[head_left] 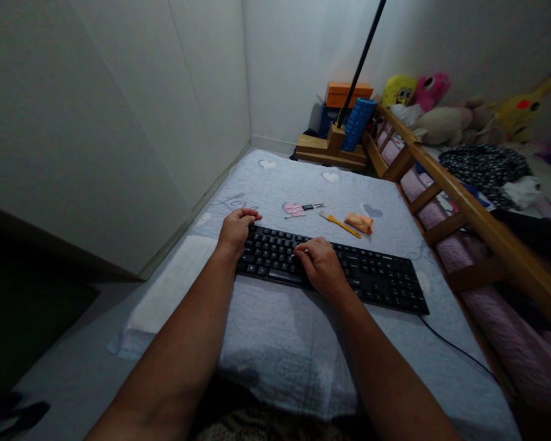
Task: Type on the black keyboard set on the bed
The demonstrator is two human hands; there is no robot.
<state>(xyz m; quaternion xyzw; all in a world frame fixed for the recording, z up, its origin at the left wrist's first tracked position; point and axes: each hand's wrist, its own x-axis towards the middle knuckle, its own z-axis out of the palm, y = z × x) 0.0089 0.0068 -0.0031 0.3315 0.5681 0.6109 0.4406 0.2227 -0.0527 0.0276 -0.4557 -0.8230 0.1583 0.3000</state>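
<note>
A black computer keyboard (280, 251) lies at a slant on a pale blue quilted cloth. My left hand (236, 231) is at its far left corner, fingers curled and closed around that end. Over the middle keys, my right hand (320, 262) is closed in a pinch, with a tiny pale tip showing at the fingers; the rest of what it holds is hidden. Beyond the keyboard lie a yellow-handled brush (344, 226), a crumpled orange cloth (359, 223), a small dark-handled brush (313, 207) and a thin white stick resembling a cotton swab (295, 215).
White folded material (174, 278) lies left of the keyboard. The keyboard's cable (459, 348) trails off to the right. A wooden bed rail (468, 214) borders the right side, with plush toys behind it. A black pole on a wooden base (312, 147) stands at the back; a pale cabinet wall (133, 122) rises left.
</note>
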